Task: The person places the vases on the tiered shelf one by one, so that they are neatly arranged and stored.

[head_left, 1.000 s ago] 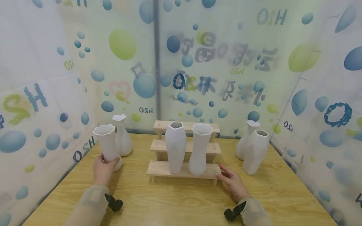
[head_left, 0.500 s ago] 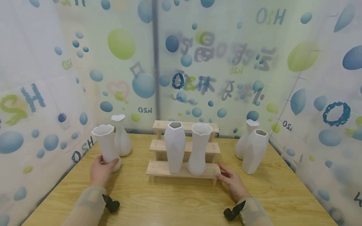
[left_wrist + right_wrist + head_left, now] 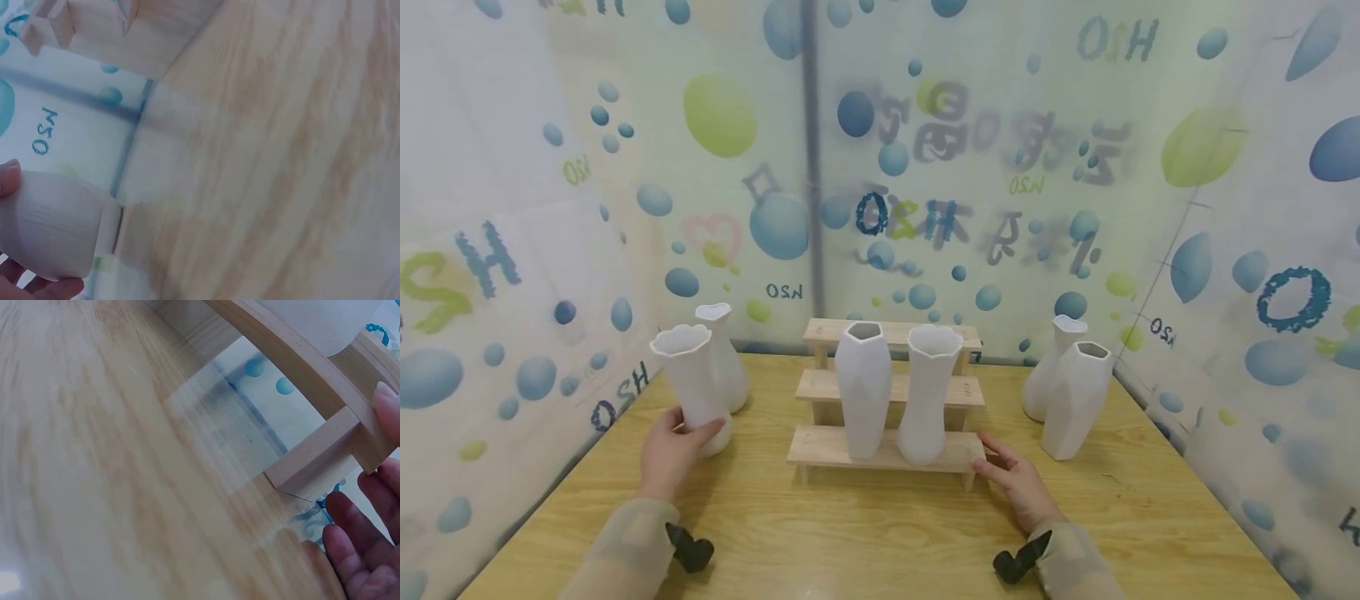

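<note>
On the left of the head view, my left hand (image 3: pixel 673 454) grips a white vase with a scalloped rim (image 3: pixel 696 379) around its lower body. The vase leans slightly, its top to the left; its rounded base shows in the left wrist view, with the thumb on one side and fingertips on the other. My right hand (image 3: pixel 1018 487) holds the right end of the lowest step of a three-tier wooden stand (image 3: pixel 820 450), thumb on top and fingers at the edge and below. On that step stand a faceted white vase (image 3: pixel 863 392) and another scalloped white vase (image 3: pixel 931 400).
A narrow-necked white vase (image 3: pixel 728 375) stands just behind the held one. At the right are a second narrow-necked vase (image 3: pixel 1041 387) and a faceted vase (image 3: pixel 1075 404). Patterned curtains (image 3: pixel 722 117) enclose the wooden table (image 3: pixel 850 542) at the back and sides.
My left hand has shifted the scalloped vase slightly to the right, tipping it a little more. The right hand stays at the stand, and the other vases keep their places.
</note>
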`<state>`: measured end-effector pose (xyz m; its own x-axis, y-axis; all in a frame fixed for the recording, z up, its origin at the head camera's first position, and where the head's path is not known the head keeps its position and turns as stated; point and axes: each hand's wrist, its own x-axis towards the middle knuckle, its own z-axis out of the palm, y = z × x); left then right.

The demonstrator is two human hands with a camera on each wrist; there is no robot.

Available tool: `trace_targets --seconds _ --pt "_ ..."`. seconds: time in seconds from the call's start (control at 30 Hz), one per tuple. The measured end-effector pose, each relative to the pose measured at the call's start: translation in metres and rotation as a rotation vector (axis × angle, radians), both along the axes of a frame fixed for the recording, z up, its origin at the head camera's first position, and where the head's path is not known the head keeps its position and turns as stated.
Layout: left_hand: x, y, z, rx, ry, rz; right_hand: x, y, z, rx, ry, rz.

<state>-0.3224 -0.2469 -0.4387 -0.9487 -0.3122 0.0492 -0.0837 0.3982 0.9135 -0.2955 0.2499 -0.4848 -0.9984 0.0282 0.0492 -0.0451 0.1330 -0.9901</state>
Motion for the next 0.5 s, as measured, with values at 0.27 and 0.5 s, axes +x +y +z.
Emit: trace_targets --seconds 0.27,0.5 --pt "0.004 0.017 0.019 0.055 0.019 -0.096 0.000 0.000 0.000 -0.003 -0.007 0.005" --pt "0.006 0.033 0.039 0.062 0.044 -0.181 0.001 0.000 0.002 0.002 -0.016 0.001"
